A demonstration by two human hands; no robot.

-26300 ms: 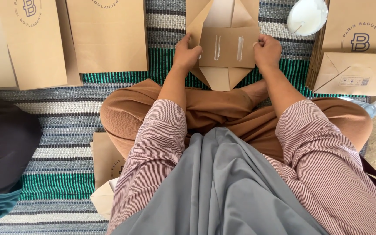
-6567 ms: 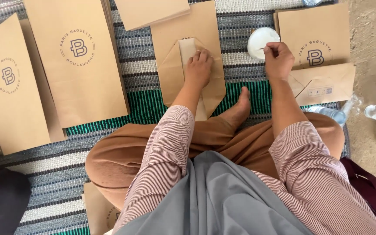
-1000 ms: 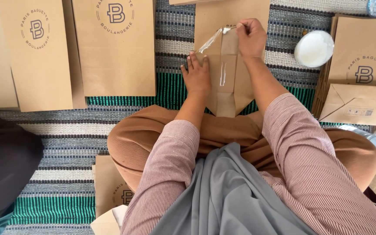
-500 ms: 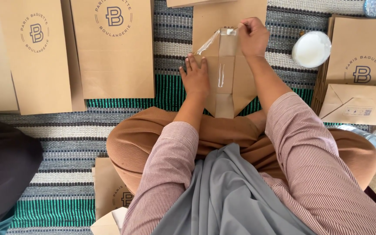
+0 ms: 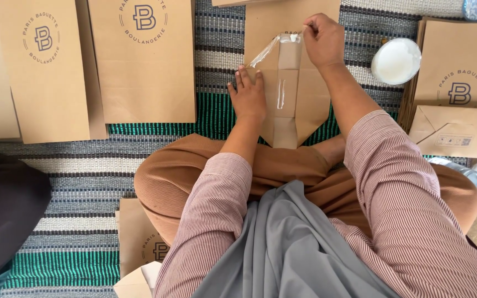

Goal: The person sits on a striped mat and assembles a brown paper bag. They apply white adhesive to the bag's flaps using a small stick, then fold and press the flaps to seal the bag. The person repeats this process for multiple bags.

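A brown paper bag (image 5: 310, 105) lies flat on the striped mat in front of my crossed legs, its folded bottom flaps facing up. My left hand (image 5: 248, 95) presses flat on the left side of the folded bottom. My right hand (image 5: 322, 38) pinches the far end of a clear strip (image 5: 265, 52), tape or a glue film, which runs slantwise from the bag's upper flap down toward my left fingertips. A glossy streak shows down the middle of the fold.
Finished brown bags with round printed marks lie at the left (image 5: 42, 66) and centre-left (image 5: 144, 58). More bags are stacked at the right (image 5: 459, 77), next to a white round tub (image 5: 396, 59). A dark cushion (image 5: 4, 215) lies at left, another bag (image 5: 139, 243) by my knee.
The view has shifted slightly. My right hand still holds the clear strip at the top of the fold, and my left hand stays pressed on the bag.
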